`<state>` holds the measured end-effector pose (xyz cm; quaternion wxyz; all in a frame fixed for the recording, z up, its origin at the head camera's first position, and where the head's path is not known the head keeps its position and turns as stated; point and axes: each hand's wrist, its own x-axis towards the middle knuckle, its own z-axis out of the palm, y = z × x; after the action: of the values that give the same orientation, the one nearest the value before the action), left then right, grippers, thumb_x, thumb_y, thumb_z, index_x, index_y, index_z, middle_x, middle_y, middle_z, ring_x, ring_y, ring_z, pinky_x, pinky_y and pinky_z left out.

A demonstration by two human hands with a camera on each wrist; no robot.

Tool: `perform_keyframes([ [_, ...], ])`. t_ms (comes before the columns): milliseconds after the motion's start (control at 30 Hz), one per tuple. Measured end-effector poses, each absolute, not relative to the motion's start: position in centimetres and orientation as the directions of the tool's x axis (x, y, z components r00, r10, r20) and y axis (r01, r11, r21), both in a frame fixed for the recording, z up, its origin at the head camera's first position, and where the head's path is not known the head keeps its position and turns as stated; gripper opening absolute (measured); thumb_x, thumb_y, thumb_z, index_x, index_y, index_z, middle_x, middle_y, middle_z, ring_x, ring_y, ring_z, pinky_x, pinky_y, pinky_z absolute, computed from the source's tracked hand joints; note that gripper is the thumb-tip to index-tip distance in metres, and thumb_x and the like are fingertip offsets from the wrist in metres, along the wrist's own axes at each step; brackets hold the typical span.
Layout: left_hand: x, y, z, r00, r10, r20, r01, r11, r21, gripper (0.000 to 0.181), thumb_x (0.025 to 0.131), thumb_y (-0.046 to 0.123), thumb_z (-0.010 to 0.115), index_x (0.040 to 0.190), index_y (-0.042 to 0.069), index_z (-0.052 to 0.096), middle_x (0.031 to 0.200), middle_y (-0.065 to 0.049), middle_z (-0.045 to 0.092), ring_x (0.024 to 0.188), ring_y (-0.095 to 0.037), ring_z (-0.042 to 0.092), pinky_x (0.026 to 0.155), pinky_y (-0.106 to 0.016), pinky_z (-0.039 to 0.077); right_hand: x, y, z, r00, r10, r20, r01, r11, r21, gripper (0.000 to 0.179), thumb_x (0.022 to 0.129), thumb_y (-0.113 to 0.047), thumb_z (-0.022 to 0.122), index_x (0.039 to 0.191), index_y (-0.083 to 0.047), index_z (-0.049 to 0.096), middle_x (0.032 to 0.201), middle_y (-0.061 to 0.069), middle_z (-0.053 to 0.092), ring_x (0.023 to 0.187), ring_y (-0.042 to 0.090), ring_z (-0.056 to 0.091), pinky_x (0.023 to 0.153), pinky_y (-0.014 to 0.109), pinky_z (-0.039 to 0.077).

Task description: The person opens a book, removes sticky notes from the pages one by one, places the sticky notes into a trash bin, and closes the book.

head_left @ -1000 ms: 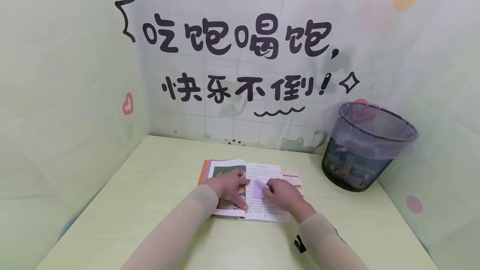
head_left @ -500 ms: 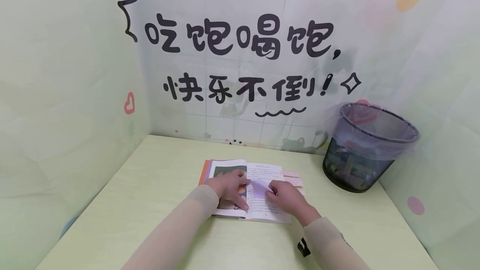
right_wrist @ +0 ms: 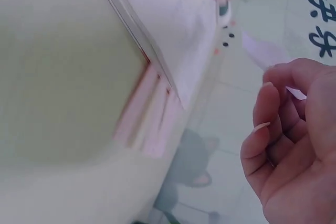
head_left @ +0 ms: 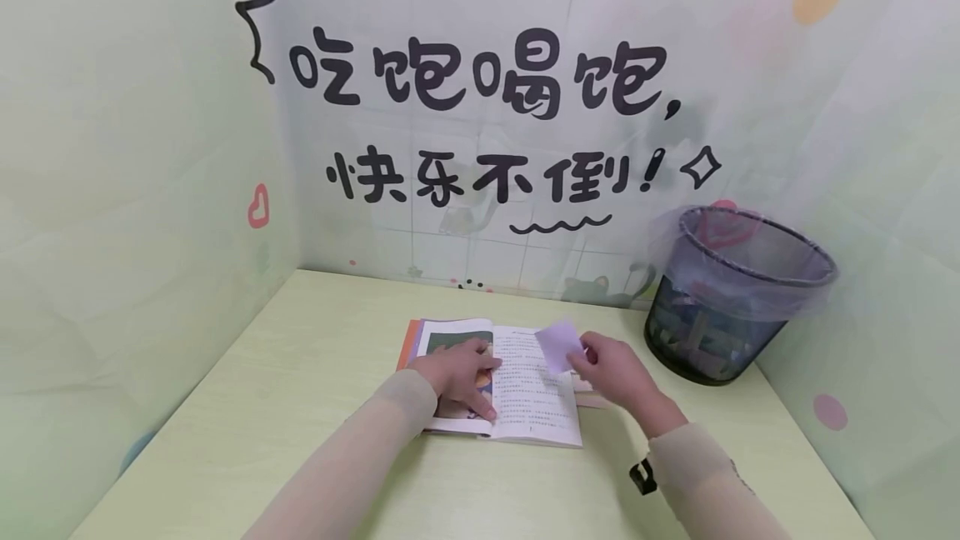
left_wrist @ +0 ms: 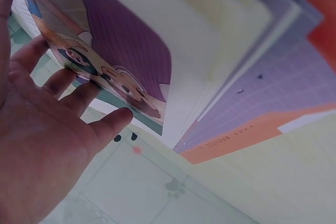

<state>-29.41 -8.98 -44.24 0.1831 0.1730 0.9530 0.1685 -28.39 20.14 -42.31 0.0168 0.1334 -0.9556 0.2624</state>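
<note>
An open book (head_left: 534, 407) lies on the table, with a picture on its left page and printed text on the right. My left hand (head_left: 459, 375) rests on the left page, fingers spread and straight across the picture (left_wrist: 123, 40). In my right hand (head_left: 618, 369) a purple sticky note (head_left: 558, 347) is pinched between thumb and forefinger, raised over the upper right of the text page. The right wrist view shows the note (right_wrist: 262, 51) edge-on beyond the fingertips. Pink paper tabs (right_wrist: 144, 114) stick out from the book's right edge, partly hidden by the hand in the head view.
A dark mesh waste bin (head_left: 701, 332) with a translucent liner stands at the back right of the pale table (head_left: 300, 407). Walls with printed characters and shapes enclose the table at the back and sides. A small black object (head_left: 642, 477) shows beside the right sleeve.
The purple sticky note has come up off the right page in my right hand, which moved right and a little away from me. My left hand stays on the left page.
</note>
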Motion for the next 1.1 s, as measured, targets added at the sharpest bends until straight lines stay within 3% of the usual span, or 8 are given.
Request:
perform_keyframes([
  [200,-29.5,-9.1,-44.5,-0.872,0.394,-0.290,0.269,0.882,0.388,0.097,0.079,0.058,0.096,0.163,0.032,0.055,0.180,-0.002,0.032,0.165,-0.033,0.036,0.137,-0.063,0.022,-29.1,22.8,-38.9,-0.949,-0.225,0.222,-0.305,0.839,-0.450,0.015,0.108,-0.021,0.063,0.103,-0.007,0.067,0.071,0.001,0.052,0.063,0.017,0.046,0.058,0.031,0.037],
  [433,-29.7,-9.1,-44.8,-0.872,0.394,-0.291,0.266,0.880,0.395,0.097,0.079,0.058,0.096,0.163,0.033,0.056,0.179,-0.001,0.032,0.165,-0.034,0.036,0.136,-0.063,0.025,-30.2,26.8,-34.3,-0.906,-0.154,0.395,-0.315,0.867,-0.385,0.020,0.108,-0.023,0.058,0.102,-0.007,0.068,0.073,0.003,0.057,0.065,0.021,0.049,0.062,0.034,0.038],
  [633,-29.8,-9.2,-44.9,-0.873,0.389,-0.295,0.261,0.882,0.393,0.097,0.079,0.060,0.096,0.163,0.034,0.055,0.180,-0.001,0.031,0.166,-0.033,0.034,0.136,-0.063,0.025,-30.1,29.7,-29.6,-0.891,-0.021,0.453,-0.208,0.906,-0.369,0.035,0.111,-0.031,0.048,0.118,-0.005,0.070,0.094,0.015,0.072,0.080,0.032,0.060,0.069,0.038,0.042],
  [833,-29.7,-9.2,-44.9,-0.877,0.381,-0.293,0.256,0.886,0.386,0.097,0.078,0.061,0.096,0.163,0.036,0.055,0.182,0.000,0.029,0.166,-0.035,0.033,0.135,-0.062,0.028,-29.9,32.2,-27.1,-0.852,0.109,0.511,-0.108,0.920,-0.377,0.042,0.111,-0.032,0.045,0.122,0.002,0.067,0.101,0.025,0.070,0.084,0.038,0.058,0.067,0.041,0.040],
  [1100,-29.6,-9.3,-44.9,-0.879,0.376,-0.292,0.250,0.887,0.389,0.097,0.078,0.061,0.096,0.163,0.037,0.054,0.182,0.000,0.029,0.166,-0.036,0.033,0.134,-0.063,0.029,-29.6,34.7,-26.6,-0.825,0.246,0.508,0.038,0.922,-0.385,0.046,0.111,-0.028,0.041,0.124,0.008,0.066,0.116,0.036,0.068,0.094,0.053,0.061,0.067,0.049,0.043],
])
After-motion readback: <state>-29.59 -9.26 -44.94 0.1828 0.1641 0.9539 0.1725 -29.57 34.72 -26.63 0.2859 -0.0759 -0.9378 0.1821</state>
